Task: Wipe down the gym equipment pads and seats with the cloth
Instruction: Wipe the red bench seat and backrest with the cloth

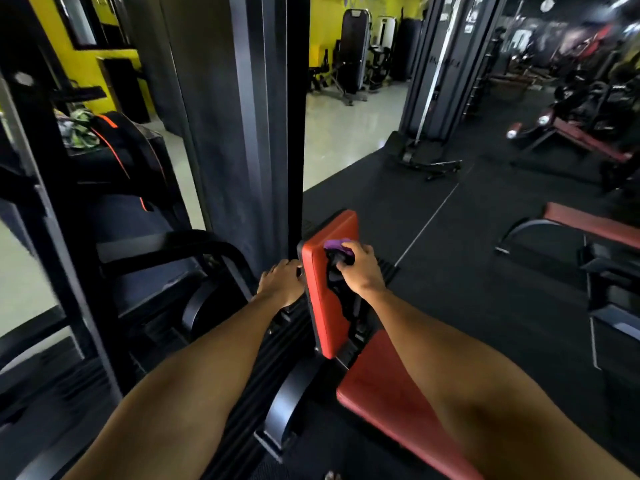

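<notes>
Dim interior, glare on far floor [349, 129], blurred, warped edges.

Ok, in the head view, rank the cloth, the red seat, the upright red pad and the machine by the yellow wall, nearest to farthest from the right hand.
1. cloth: held in the right hand.
2. upright red pad: under the cloth, just left of the hand.
3. red seat: below, toward the camera.
4. machine by the yellow wall: far across the floor.

No lettering is legible anywhere. The white sheets [472, 15] high on the dark column [446, 98] are blurred. Faint letters [445, 63] below them are too smeared to read.
</notes>
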